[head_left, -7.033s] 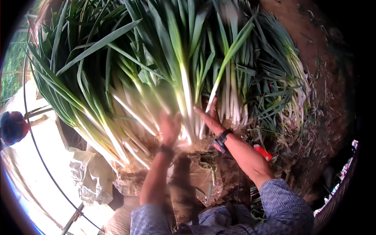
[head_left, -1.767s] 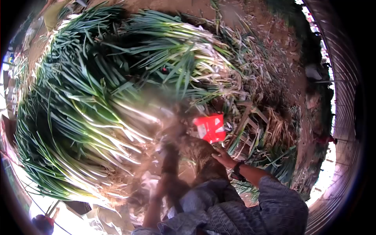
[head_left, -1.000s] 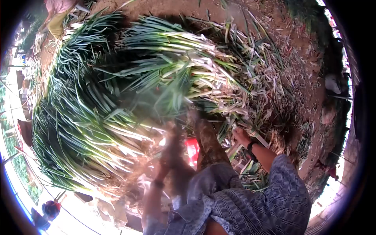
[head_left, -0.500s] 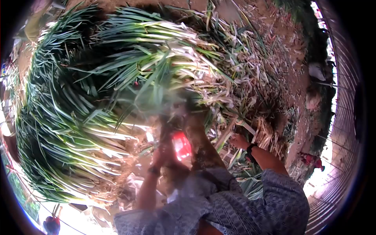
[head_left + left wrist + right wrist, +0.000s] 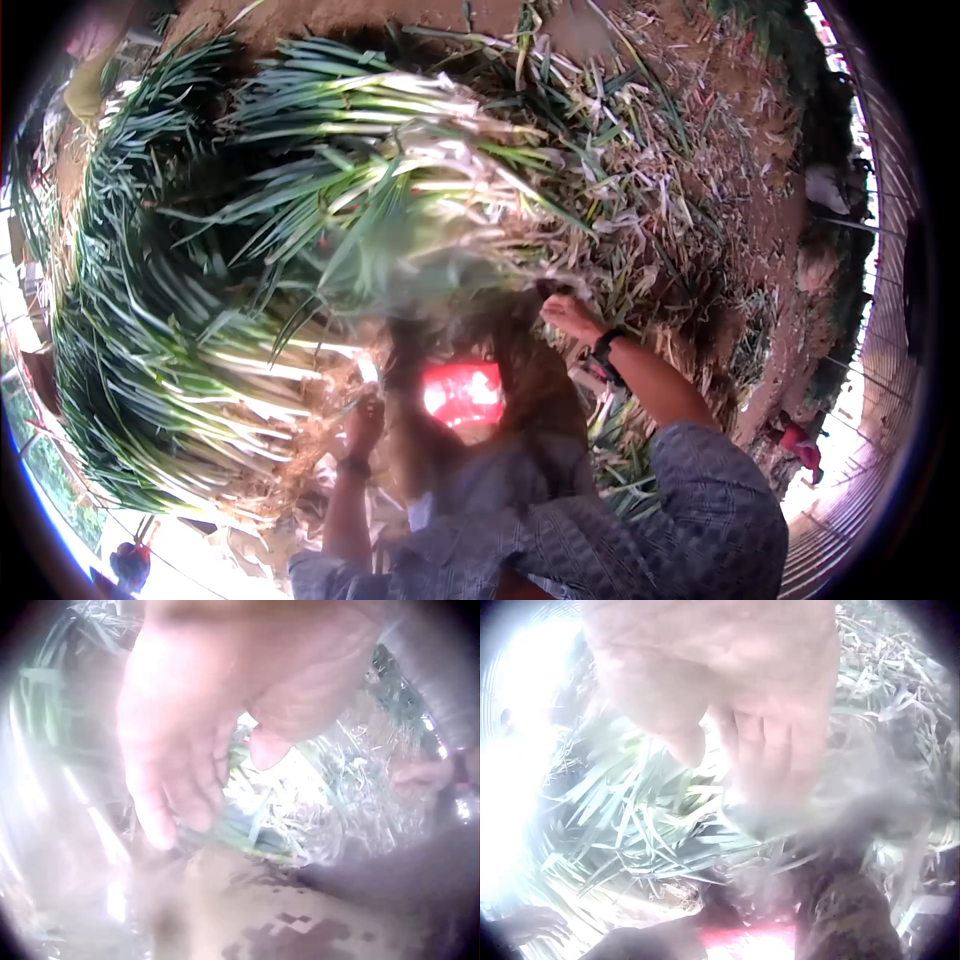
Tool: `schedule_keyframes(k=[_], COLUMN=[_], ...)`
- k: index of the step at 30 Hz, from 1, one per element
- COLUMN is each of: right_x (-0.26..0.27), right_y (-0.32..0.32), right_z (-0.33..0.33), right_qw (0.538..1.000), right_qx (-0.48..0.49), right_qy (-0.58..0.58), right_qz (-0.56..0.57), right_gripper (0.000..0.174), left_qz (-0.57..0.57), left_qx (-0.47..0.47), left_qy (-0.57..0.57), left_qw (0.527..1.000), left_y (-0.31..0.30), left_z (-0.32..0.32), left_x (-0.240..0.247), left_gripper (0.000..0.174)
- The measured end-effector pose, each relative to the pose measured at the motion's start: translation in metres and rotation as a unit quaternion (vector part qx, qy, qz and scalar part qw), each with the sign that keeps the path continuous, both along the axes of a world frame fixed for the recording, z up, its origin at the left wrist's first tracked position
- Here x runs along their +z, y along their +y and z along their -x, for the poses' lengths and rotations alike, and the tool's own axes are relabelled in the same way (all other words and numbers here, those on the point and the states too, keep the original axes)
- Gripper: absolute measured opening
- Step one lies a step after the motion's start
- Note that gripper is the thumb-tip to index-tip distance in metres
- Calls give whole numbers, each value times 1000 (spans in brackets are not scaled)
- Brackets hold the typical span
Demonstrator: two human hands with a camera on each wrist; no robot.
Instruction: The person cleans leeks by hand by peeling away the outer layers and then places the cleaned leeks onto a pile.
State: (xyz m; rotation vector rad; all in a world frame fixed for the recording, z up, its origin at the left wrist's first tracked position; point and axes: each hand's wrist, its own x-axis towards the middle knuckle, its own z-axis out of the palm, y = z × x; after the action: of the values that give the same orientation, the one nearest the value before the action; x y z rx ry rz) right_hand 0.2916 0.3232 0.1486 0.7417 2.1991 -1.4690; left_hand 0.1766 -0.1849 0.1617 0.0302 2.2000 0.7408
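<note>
My left hand hovers by the root ends of the piled green onions, left of the knee. In the left wrist view its fingers hang down loosely, with the thumb apart and nothing between them. My right hand is beside the right knee, over the edge of the loose trimmings. The right wrist view shows its fingers reaching downward, thumb apart, with no object visible in its grasp; the fingertips are blurred. A shiny red packet lies between the legs.
A second heap of green onions lies ahead, roots to the right. Peeled leaves and trimmings cover the bare soil on the right. Another person is at the far upper left. A corrugated sheet borders the right side.
Both hands were among upright onion stalks earlier; the view then swung right. Lately the right hand has moved up and left from the trimmings toward the knee, and the left hand has shifted left.
</note>
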Motion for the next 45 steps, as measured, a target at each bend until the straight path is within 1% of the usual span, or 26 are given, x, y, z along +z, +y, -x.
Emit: schedule_keyframes(k=[2, 4, 6, 8, 9, 10, 12, 14, 16, 17, 19, 20, 21, 22, 23, 26, 27, 30, 31, 33, 37, 38, 39, 40, 43, 45], right_x=[-105, -72, -87, -130, -162, -194, -243, -284, -328, -353, -388, -401, -409, -416, -420, -438, -448, -463, -462, -500, -469, -455, -444, -441, -414, -384], right_y=[48, 60, 71, 76, 77, 76, 61, 42, 27, 24, 19, 17, 22, 30, 38, 37, 34, 47, 47, 45, 34, 29, 30, 31, 35, 41], right_z=[-54, -5, 12, 11, 10, 7, 10, 20, 16, 19, 15, 15, 14, 10, 4, -9, -20, -5, -5, -31, -18, -17, -3, 11, 7, 0], right_qw=[962, 965, 966, 968, 964, 961, 954, 958, 972, 965, 954, 941, 930, 927, 924, 901, 899, 872, 861, 883, 891, 878, 861, 843, 869, 905], right_qx=[195, 157, 99, 81, 120, 137, 183, 191, 160, 202, 223, 232, 256, 267, 278, 318, 333, 391, 413, 362, 344, 368, 391, 415, 406, 376], right_qy=[64, -49, -84, -82, -92, -104, -132, -109, -40, -88, 46, 113, 95, 81, 69, -10, -56, -129, -148, -96, -131, -176, -214, -249, -210, -75], right_qz=[-181, -204, -222, -223, -221, -216, -200, -184, -167, -142, -195, -220, -247, -251, -255, -296, -281, -264, -256, -284, -267, -252, -243, -237, -192, -183], right_gripper=[13, 17, 17, 15, 13, 15, 19, 22, 24, 36, 47, 52, 66, 66, 66, 65, 64, 63, 62, 57, 55, 57, 60, 63, 64, 59], left_qz=[-75, -77, -126, -178, -192, -225, -123, -172, -221, -224, -243, -226, -205, -179, -214, -218, -254, -171, -152, -127, -124, -124, -173, -135, -37, -96], left_qx=[-6, 12, 77, 14, -5, -79, -121, -346, -353, -329, -276, -368, -456, -538, -523, -523, -524, -576, -606, -615, -603, -605, -565, -585, -629, -597], left_qy=[67, -22, -113, -94, -129, -84, -180, -20, -26, -55, -122, -54, 14, 84, 103, 74, 119, 152, 192, 217, 282, 288, 267, 254, 199, 231], left_qw=[995, 997, 983, 979, 973, 968, 968, 922, 909, 916, 922, 900, 866, 819, 819, 821, 804, 785, 757, 747, 736, 732, 761, 758, 750, 762], left_y=[23, 90, 162, 212, 229, 259, 278, 297, 300, 303, 303, 309, 312, 315, 314, 310, 308, 300, 298, 299, 286, 281, 276, 273, 266, 258], left_z=[-8, 9, 23, 30, 30, 47, 46, 60, 52, 47, 38, 40, 41, 45, 46, 55, 63, 68, 71, 71, 65, 61, 62, 65, 63, 57], left_x=[-21, 3, 11, -19, -47, -49, -104, -129, -173, -189, -215, -216, -211, -206, -203, -194, -194, -196, -197, -195, -195, -192, -188, -184, -174, -180], left_gripper=[24, 26, 24, 26, 27, 28, 31, 33, 36, 36, 44, 47, 51, 54, 63, 64, 57, 48, 39, 38, 37, 37, 31, 29, 23, 25])
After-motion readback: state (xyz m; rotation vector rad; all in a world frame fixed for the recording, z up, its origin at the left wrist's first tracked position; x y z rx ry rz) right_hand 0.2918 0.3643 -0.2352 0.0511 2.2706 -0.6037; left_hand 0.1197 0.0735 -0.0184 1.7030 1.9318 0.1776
